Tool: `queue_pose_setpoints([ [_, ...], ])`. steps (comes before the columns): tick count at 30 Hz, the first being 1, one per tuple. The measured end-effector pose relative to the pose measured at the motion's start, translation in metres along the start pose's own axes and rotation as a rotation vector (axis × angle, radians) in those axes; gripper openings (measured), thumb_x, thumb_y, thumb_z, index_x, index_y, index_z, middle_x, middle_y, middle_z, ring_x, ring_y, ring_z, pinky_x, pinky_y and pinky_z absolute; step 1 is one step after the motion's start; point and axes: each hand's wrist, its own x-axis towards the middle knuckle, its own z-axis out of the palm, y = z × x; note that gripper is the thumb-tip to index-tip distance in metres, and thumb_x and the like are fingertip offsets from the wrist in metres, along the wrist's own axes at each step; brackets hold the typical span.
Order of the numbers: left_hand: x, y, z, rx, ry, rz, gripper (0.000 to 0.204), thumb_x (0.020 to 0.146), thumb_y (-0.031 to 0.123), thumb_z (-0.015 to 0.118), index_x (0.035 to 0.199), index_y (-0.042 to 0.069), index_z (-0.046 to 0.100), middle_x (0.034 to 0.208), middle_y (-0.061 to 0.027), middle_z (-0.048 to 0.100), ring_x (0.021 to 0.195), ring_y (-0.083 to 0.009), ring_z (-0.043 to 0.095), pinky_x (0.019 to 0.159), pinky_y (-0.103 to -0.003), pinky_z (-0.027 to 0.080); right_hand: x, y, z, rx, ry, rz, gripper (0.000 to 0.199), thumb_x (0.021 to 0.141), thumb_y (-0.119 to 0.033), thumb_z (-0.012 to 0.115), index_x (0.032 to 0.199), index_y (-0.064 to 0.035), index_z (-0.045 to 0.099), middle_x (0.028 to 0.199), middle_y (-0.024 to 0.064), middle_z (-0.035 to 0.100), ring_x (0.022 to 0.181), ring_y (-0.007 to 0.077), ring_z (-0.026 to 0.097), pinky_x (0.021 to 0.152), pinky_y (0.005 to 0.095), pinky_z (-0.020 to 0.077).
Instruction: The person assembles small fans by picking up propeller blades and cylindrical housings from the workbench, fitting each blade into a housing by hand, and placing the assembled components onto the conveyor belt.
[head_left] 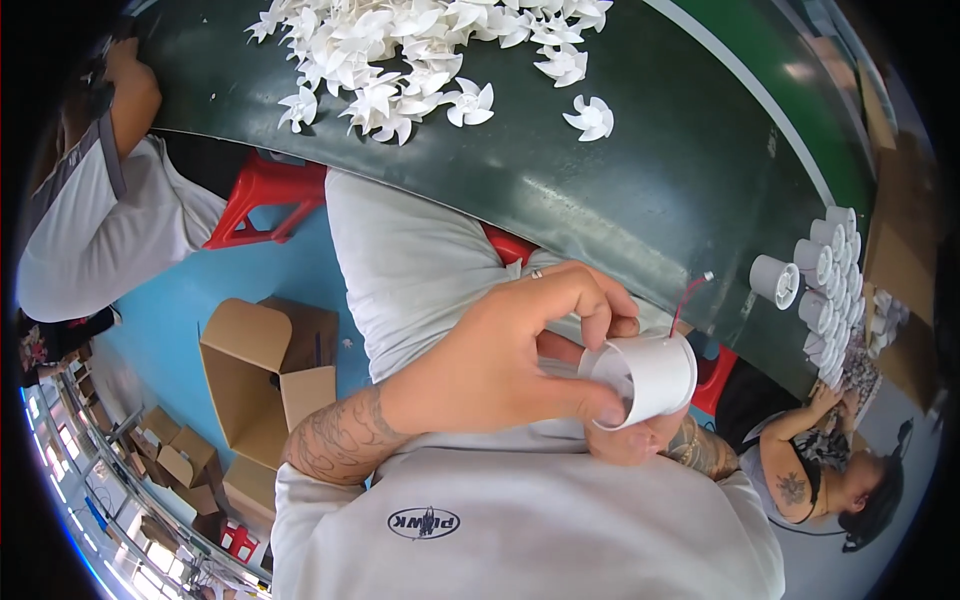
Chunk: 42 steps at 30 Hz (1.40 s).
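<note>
A white plastic cylinder housing [664, 375] lies on its side between my hands, above my lap by the table edge. Its open end faces left, and something pale shows inside, too shaded to name. From its upper side sticks a thin red wire [686, 298] with a small white plug. My left hand [510, 345] has its thumb on the open rim and its fingers bent close above it. Underneath, my right hand [635, 440] cups the housing, its fingers partly hidden behind it. White fan blades [375, 60] lie heaped on the green table [640, 200].
More white housings [825, 300] stand grouped at the table's right end. One loose fan blade [590, 118] lies apart from the heap. An open cardboard box [245, 380] is on the blue floor at left, near a red stool [262, 200]. Other people sit at left and right.
</note>
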Motion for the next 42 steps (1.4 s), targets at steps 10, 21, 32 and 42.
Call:
queue_pose_setpoints([
  [10,0.002,-0.008,-0.021,0.391,-0.089,0.161,0.033,0.074,-0.003,0.077,0.099,0.000,0.056,0.121,-0.0159,0.063,0.103,-0.0212,0.067,0.074,-0.030,0.061,0.002,-0.012,0.003,0.038,-0.079,0.133,0.072,0.084,-0.074,0.048,0.120,-0.0132,0.056,0.072,0.0086,0.056,0.056,0.0161,0.055,0.045,0.0278,0.0431],
  [21,0.038,-0.011,-0.032,0.807,0.256,0.254,0.043,0.083,0.004,0.070,0.124,0.006,0.057,0.122,-0.0120,0.057,0.093,-0.0211,0.064,0.067,-0.033,0.057,0.030,-0.112,0.066,-0.462,0.266,-0.772,0.037,0.096,-0.023,0.056,0.128,-0.0042,0.052,0.117,0.0117,0.063,0.106,0.0207,0.061,0.089,0.0293,0.0511],
  [32,0.116,-0.039,-0.047,1.411,0.444,0.625,0.027,0.082,0.016,0.070,0.108,0.009,0.063,0.113,-0.0096,0.062,0.082,-0.0278,0.063,0.068,-0.038,0.055,0.101,-0.339,0.171,-0.803,0.591,-1.170,0.045,0.099,-0.030,0.055,0.134,-0.0042,0.041,0.100,0.0170,0.063,0.076,0.0212,0.062,0.057,0.0279,0.0489],
  [42,0.099,-0.022,-0.041,1.293,0.325,0.465,0.029,0.085,0.021,0.065,0.108,0.006,0.059,0.100,-0.0090,0.059,0.093,-0.0278,0.058,0.076,-0.037,0.053,-0.088,-0.106,0.022,-2.431,1.891,-1.208,0.037,0.098,-0.016,0.055,0.133,-0.0054,0.055,0.121,0.0206,0.059,0.110,0.0323,0.058,0.095,0.0394,0.0471],
])
